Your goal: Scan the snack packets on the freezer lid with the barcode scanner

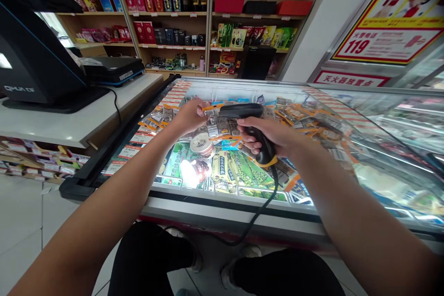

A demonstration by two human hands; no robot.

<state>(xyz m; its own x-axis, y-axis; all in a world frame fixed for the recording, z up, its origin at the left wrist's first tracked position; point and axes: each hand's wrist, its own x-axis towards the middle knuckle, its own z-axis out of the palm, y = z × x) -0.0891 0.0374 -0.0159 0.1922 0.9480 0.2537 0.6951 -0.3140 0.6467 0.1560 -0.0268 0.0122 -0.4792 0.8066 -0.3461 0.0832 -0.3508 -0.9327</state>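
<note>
My right hand is wrapped round the grip of a black barcode scanner, whose head points left over a glass-topped freezer. The scanner's black cable hangs down in front of the freezer. My left hand is closed in a pinch on a small orange-edged packet held just in front of the scanner head. Under the glass lie many wrapped ice creams and cups.
A white counter at the left carries a black till screen and a flat black device. Wooden shelves with boxes and bottles stand behind. A red and yellow poster hangs at the right. My legs are below.
</note>
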